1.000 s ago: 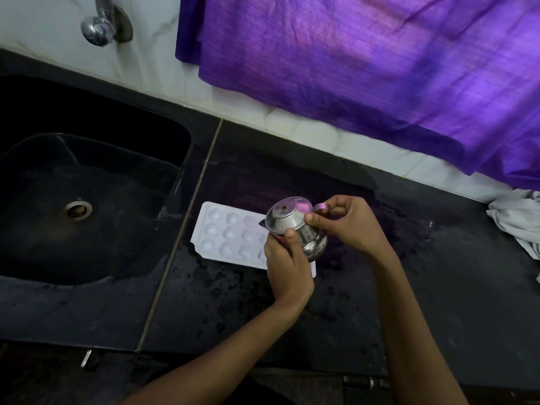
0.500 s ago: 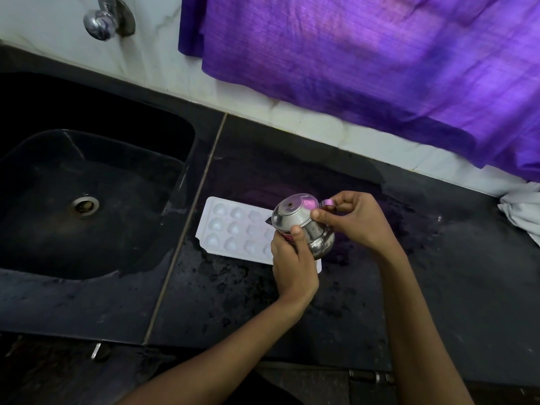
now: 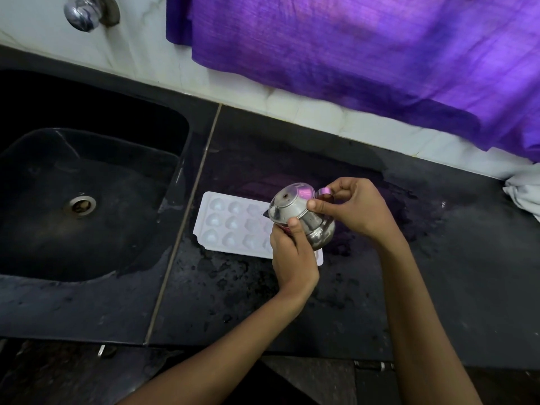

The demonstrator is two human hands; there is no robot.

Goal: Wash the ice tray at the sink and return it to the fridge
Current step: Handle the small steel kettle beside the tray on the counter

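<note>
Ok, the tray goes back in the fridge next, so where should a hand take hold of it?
Take the ice tray by its flat rim at the short end nearest the sink, coming from the left. That end lies bare on the counter; the other end is under the steel pot that the left hand and right hand hold.

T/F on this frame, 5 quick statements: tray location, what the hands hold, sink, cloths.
1. The ice tray lies on the counter, right of the sink. True.
2. Both hands hold the steel pot. True: left hand and right hand grip it.
3. The tray sits inside the sink. False: it is on the counter.
4. A purple cloth hangs above the counter. True.
5. The pot stands upright on the tray. False: it is held tilted above it.
</note>
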